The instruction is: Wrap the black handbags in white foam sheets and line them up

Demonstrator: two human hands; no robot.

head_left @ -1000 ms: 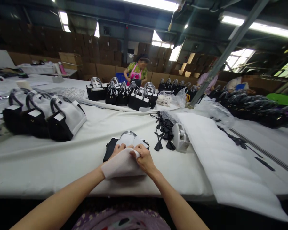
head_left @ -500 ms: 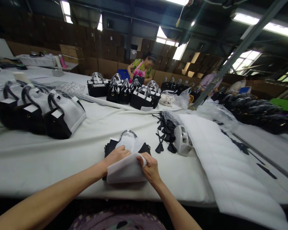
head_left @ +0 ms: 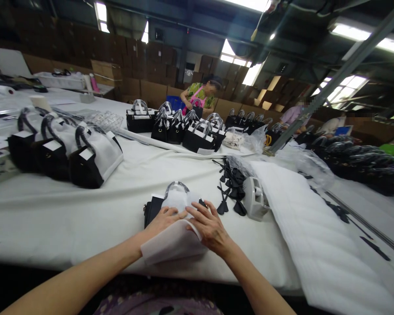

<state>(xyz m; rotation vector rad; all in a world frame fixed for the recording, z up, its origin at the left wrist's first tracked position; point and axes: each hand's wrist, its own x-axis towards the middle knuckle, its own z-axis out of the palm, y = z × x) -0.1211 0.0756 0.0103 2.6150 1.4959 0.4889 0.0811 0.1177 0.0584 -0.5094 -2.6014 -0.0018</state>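
Observation:
A small black handbag [head_left: 153, 209] stands on the white-covered table in front of me, its looped handle [head_left: 177, 185] in clear film and white wrap. A thin white wrapping sheet [head_left: 174, 245] hangs over the bag's near side. My left hand [head_left: 166, 221] rests at the sheet's upper edge, fingers bent and closed on it; the fingertips are partly hidden. Across the bag's right side lies my right hand [head_left: 212, 225], fingers spread and stretched over the white wrap, thumb by the sheet's edge.
Wrapped black handbags [head_left: 85, 162] stand at the left, and more [head_left: 198, 135] at the back. Black tassel-like straps [head_left: 231, 183] lie beside a grey tape dispenser [head_left: 255, 199]. White foam sheeting [head_left: 308, 227] covers the right side. A person [head_left: 200, 98] works across the table.
My right hand has let go of the sheet's corner and spread its fingers over the bag's top. The sheet's near edge hangs a little lower. The view has shifted slightly.

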